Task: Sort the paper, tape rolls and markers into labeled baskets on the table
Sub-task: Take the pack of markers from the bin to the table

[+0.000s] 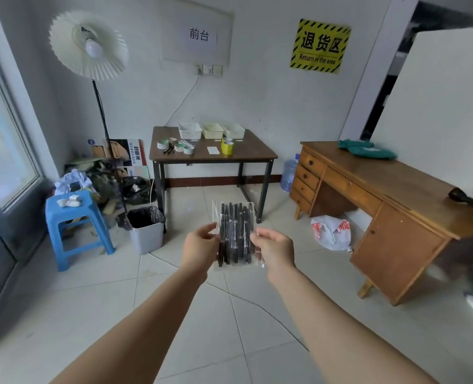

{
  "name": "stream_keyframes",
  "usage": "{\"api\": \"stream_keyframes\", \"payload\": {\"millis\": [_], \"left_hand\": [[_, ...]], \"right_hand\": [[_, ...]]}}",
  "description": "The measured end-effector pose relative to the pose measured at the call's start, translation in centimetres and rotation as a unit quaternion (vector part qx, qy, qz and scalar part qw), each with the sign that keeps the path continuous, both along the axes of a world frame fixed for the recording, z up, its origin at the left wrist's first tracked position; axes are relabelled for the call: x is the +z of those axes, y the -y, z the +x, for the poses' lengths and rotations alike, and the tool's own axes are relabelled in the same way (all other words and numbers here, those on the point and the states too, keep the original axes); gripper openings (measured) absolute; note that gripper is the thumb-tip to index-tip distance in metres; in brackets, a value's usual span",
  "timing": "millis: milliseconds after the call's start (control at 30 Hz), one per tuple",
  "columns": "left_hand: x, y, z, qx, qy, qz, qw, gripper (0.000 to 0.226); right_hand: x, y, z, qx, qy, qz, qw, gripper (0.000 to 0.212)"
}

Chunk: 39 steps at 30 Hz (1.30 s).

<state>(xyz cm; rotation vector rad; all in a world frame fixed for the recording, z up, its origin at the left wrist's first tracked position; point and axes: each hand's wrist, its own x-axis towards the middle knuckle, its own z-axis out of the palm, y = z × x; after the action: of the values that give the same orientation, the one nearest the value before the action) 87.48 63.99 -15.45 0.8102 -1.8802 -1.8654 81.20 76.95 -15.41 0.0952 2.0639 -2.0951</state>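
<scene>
- I'm holding a clear bag of black markers up in front of me, out in the middle of the room over the floor tiles, well short of the table.
- My left hand is pinching the bag's left edge and my right hand is pinching the right edge, fingers curled in tight on the plastic, thumbs on the front. Both are closed on the bag, nothing else in either hand.
- Looks like I'm at the very start of the marker step: the pack is sealed as far as I can tell and isn't anywhere near a basket yet.
- Far side of the room, the table is carrying three baskets in a row along its back edge, with small labels in front that are too tiny for me to read.
- Also sitting on that table: pale tape rolls and a few loose dark pens on the left, yellow tape rolls toward the right, and a white paper slip between them.
- Next move, I'm guessing: walking over to the table, getting close enough to read the labels, then dropping the markers in the matching basket, maybe opening the bag first.
</scene>
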Motion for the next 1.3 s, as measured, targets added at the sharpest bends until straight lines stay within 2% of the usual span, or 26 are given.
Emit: {"api": "stream_keyframes", "payload": {"millis": [800,1300], "left_hand": [[-1.2,4.2,-35.6,0.019,0.012,0.024,0.999,0.04],[-1.7,13.6,-59.0,0.003,0.015,0.036,0.999,0.041]], "right_hand": [[-0.4,4.2,-36.4,0.044,-0.009,0.036,0.998,0.028],[-1.0,13.3,-59.2,0.025,-0.01,0.043,0.999,0.028]]}}
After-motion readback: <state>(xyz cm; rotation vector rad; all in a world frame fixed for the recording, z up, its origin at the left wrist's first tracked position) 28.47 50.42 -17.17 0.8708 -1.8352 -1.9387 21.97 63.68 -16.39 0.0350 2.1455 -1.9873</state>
